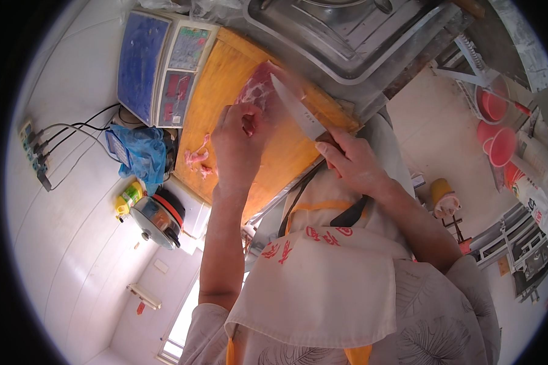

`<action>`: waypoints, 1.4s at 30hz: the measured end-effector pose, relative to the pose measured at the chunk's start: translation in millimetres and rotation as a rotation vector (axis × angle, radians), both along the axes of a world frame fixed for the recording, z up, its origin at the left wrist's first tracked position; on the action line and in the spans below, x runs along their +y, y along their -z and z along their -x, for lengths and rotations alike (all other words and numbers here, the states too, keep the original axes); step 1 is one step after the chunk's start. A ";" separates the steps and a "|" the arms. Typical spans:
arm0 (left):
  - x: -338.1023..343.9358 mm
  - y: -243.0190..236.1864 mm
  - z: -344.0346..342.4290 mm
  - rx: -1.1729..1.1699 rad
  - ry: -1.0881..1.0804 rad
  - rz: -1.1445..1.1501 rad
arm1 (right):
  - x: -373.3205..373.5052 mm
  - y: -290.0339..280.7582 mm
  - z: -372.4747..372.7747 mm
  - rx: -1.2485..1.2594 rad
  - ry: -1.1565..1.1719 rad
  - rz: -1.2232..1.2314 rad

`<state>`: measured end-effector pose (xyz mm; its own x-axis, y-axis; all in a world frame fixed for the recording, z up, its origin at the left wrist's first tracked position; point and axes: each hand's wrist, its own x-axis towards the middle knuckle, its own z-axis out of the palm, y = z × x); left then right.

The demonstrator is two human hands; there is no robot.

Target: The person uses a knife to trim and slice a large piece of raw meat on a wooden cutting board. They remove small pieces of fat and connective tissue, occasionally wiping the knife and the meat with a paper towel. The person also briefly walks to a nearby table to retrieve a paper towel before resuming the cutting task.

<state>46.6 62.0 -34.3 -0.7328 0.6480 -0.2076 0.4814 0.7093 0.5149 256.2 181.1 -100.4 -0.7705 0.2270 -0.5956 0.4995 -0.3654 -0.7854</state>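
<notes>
My left hand (238, 143) is closed on a reddish bit of meat at the near edge of a larger piece of raw meat (257, 86) on the wooden cutting board (202, 109). My right hand (347, 155) grips a kitchen knife (298, 109) by its handle, with the blade angled up and left beside the meat, its tip near the top of the piece. Small pale pink trimmings (196, 158) lie on the board left of my left hand. The area just right of my left hand is hazy.
A scale (140, 70) stands left of the board and a metal tray (329, 42) beyond it. At left are a blue plastic bag (145, 158), cables, a yellow container (128, 198) and a lidded pot (158, 219). Pink basins (496, 146) sit at right.
</notes>
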 end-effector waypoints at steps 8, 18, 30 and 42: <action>4.4 10.4 -3.7 0.080 -0.028 -0.024 | 8.7 -3.5 -2.5 -0.131 0.018 0.144; 18.7 28.5 2.5 0.309 0.104 0.180 | 12.3 -5.6 0.8 -0.109 0.041 0.123; 22.9 7.4 39.7 0.000 0.048 0.184 | 23.8 -7.8 -0.7 -0.110 0.005 0.108; 39.8 23.0 17.2 0.229 0.179 0.296 | 22.6 -7.7 -1.3 -0.111 -0.003 0.109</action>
